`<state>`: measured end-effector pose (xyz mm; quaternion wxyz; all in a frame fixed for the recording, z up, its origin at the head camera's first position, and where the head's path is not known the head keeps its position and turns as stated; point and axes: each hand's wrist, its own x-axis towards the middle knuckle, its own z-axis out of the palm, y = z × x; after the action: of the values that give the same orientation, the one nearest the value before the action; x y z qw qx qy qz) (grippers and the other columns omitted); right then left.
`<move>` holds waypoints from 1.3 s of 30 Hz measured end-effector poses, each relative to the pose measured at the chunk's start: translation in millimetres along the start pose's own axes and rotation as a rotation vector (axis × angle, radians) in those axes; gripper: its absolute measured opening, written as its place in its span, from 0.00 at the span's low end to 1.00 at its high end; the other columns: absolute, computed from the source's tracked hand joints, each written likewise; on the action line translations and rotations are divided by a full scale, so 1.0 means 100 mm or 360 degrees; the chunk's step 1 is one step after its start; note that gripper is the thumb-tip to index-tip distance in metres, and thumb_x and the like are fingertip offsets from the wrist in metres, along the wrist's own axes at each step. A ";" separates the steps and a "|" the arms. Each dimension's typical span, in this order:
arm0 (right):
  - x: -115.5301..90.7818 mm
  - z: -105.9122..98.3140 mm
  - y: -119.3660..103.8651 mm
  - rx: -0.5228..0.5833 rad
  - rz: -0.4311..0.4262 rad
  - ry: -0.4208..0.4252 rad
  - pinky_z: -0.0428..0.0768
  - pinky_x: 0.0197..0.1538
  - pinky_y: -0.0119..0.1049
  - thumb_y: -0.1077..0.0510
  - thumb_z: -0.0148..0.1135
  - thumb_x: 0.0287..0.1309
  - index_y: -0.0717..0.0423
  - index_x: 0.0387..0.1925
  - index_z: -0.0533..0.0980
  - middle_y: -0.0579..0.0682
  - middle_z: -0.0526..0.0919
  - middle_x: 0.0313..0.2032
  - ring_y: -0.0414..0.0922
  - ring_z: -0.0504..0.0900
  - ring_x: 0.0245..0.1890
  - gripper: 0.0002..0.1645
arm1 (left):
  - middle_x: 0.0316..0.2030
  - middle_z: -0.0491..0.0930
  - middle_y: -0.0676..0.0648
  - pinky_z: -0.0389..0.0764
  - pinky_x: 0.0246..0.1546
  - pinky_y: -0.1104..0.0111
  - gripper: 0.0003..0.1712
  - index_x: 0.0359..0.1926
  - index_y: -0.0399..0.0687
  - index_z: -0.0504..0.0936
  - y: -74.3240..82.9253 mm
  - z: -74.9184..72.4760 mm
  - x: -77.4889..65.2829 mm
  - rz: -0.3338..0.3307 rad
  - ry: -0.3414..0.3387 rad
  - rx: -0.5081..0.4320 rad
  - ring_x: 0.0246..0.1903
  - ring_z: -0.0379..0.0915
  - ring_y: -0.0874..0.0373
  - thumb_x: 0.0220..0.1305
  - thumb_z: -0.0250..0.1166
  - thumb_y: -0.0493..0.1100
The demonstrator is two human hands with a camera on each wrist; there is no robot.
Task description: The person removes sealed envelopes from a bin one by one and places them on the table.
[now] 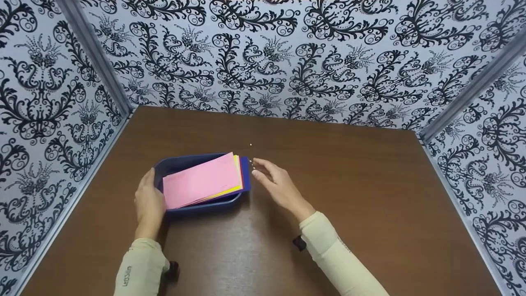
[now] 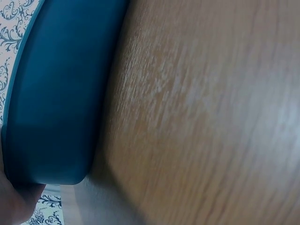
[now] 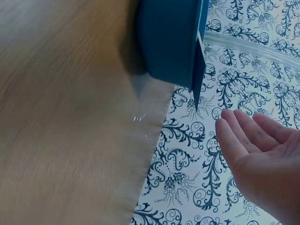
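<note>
A dark blue plastic bin (image 1: 201,209) stands on the table, left of centre. On top of it lies a slanted stack of coloured paper sheets, with a pink sheet (image 1: 201,181) uppermost. Yellow, red and dark blue sheets (image 1: 245,174) show at the stack's right end, which juts past the bin's rim. My left hand (image 1: 148,201) holds the bin by its left end. In the left wrist view, part of that hand (image 2: 16,201) touches the bin's corner. My right hand (image 1: 281,189) hovers just right of the stack, fingers extended, holding nothing; the right wrist view shows its fingers apart from the bin.
The brown wooden table (image 1: 349,205) carries the bin. Patterned black-and-white panels (image 1: 263,61) rise at the back and both sides, with grey metal posts (image 1: 96,57) at the corners. Small bright specks show near the right fingertips.
</note>
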<state>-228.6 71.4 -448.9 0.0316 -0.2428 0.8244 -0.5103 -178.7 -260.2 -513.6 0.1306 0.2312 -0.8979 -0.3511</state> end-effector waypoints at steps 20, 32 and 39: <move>0.09 0.20 -0.11 0.0593 0.0214 -0.0242 0.71 0.67 0.57 0.55 0.41 0.77 0.76 0.67 0.62 0.73 0.68 0.67 0.67 0.72 0.66 0.30 | 0.74 0.60 0.36 0.60 0.72 0.44 0.32 0.76 0.42 0.59 0.00 0.00 0.01 -0.0019 -0.0032 -0.0002 0.72 0.57 0.34 0.72 0.40 0.30; 0.10 0.28 -0.08 0.0646 0.0354 -0.0321 0.68 0.71 0.55 0.53 0.36 0.78 0.75 0.70 0.59 0.75 0.66 0.67 0.65 0.69 0.68 0.32 | 0.74 0.60 0.35 0.63 0.70 0.43 0.33 0.75 0.40 0.59 0.01 0.00 0.01 0.0009 -0.0022 0.0021 0.70 0.59 0.31 0.69 0.40 0.28; 0.11 0.30 -0.10 0.0692 0.0396 -0.0333 0.66 0.72 0.57 0.54 0.36 0.78 0.75 0.70 0.58 0.76 0.65 0.67 0.67 0.67 0.69 0.32 | 0.73 0.62 0.36 0.64 0.69 0.42 0.33 0.74 0.40 0.61 0.00 0.02 0.01 0.0024 0.0007 0.0016 0.69 0.60 0.31 0.69 0.40 0.28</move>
<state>-226.0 38.0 -452.6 0.2304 -0.1784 0.7113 -0.6396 -180.6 -260.1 -514.8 0.1342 0.2258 -0.9011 -0.3451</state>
